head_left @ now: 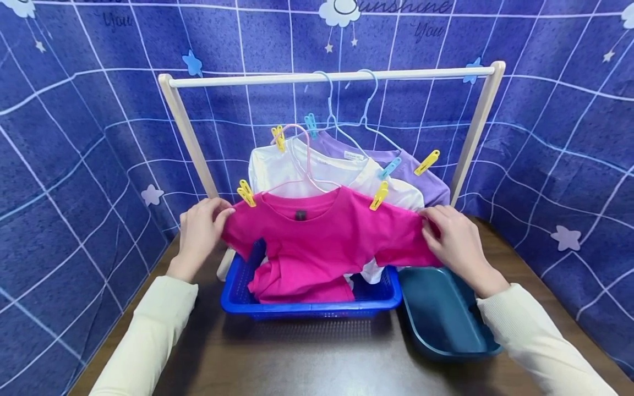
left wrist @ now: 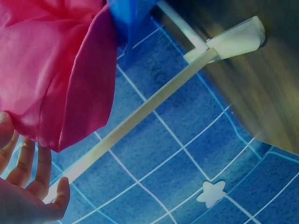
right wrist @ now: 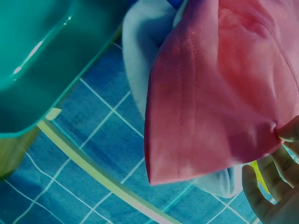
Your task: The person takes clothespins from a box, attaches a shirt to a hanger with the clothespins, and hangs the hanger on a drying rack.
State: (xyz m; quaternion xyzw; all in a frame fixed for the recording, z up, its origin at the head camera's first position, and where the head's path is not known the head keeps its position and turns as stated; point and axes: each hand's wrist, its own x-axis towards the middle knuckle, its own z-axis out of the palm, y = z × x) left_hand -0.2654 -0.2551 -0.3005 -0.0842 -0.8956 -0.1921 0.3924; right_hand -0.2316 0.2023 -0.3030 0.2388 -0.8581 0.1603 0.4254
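A bright pink T-shirt [head_left: 317, 236] is stretched sideways between my two hands, its lower part bunched in the blue basket [head_left: 309, 309]. My left hand [head_left: 200, 225] pinches the sleeve at the left; in the left wrist view that sleeve [left wrist: 79, 84] hangs from thumb and fingers. With thumb and fingertips my right hand [head_left: 453, 236] pinches the other sleeve [right wrist: 210, 107]. A pink hanger [head_left: 308, 159] stands up from the shirt's neck, its hook below the rail. Yellow clothespins [head_left: 246, 193] sit on both shoulders of the shirt.
Behind, a white shirt [head_left: 267, 165] and a purple shirt [head_left: 433, 187] hang on blue hangers from a rack's rail [head_left: 223, 81], with blue and yellow clothespins on them. A dark teal bin [head_left: 441, 313] stands right of the basket on the wooden table [head_left: 317, 363]. Blue patterned cloth surrounds everything.
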